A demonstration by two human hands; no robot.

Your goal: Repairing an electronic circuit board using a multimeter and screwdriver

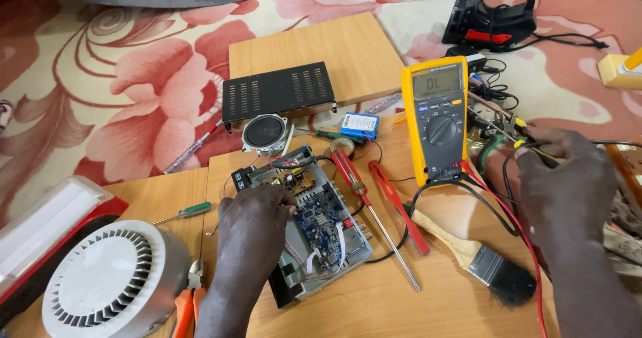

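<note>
— Where was the opened set-top box (314, 234) when you stopped to look?

— It lay on the wooden board (374, 304), toward its left edge, lid off, the blue circuit board (326, 221) bare to you. Your left hand (254, 228) rested on the box's left side, fingers bent over its upper left corner and pressing it down — a steadying hold rather than a closed fist around anything.

— And your right hand (565, 184)?

— It was out near the board's right edge, fingers pinched on a yellow-tipped probe (528, 144), with black and red leads (498, 207) running back to the yellow multimeter (438, 117). The probe tip was well apart from the circuit board, so I'd judge you hadn't touched a test point with it yet.

— So how far along were you?

— By the look of it, the opening-up was done: the black vented cover (277, 94) sat off on the smaller board (314, 57) behind, a round speaker (264, 134) lay just in front of it, and the meter was powered, its screen lit. The probing itself seemed mostly left to do.

— What else lay around?

— Two red-handled screwdrivers (361, 191) lay between the box and the meter, a paintbrush (478, 258) toward the near right corner. A green screwdriver (184, 212) and orange-handled pliers (187, 298) sat off the left edge, beside a white finned fan housing (110, 284).
</note>
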